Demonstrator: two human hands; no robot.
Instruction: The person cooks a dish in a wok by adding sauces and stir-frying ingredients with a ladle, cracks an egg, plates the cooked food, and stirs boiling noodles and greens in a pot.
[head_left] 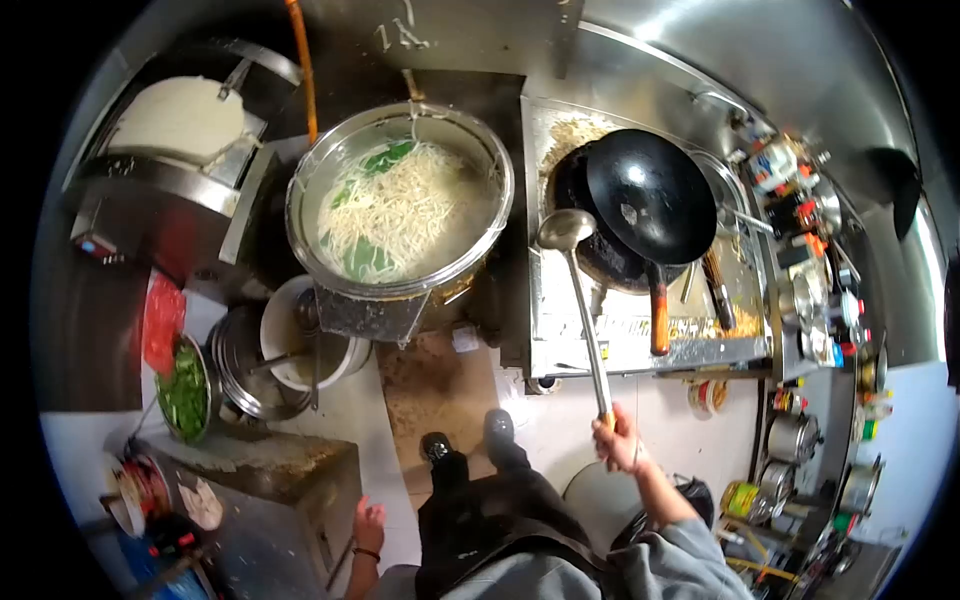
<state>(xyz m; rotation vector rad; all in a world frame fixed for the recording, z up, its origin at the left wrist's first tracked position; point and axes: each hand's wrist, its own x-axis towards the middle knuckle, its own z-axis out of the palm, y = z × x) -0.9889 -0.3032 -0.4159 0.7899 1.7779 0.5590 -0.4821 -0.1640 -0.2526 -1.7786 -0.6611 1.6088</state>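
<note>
My right hand [620, 442] is closed round the handle end of a long metal ladle [585, 310]. The ladle's bowl rests against or just over the left side of a black wok [640, 195] with a wooden handle, on the stove; I cannot tell whether they touch. Low beside my body, my left hand [369, 524] is empty, its fingers loosely apart. Ahead of me stands a big metal pot [300, 225] of cloudy liquid, with pale noodles [395, 205] and green leaves [368, 258] in it.
A machine with white dough [180, 118] stands at the far left. Below it are a bowl of chopped greens [183, 395] and a white bucket [275, 335]. A metal cabinet [300, 490] is near my left hand. Bottles and pots crowd the right-hand shelf [765, 375].
</note>
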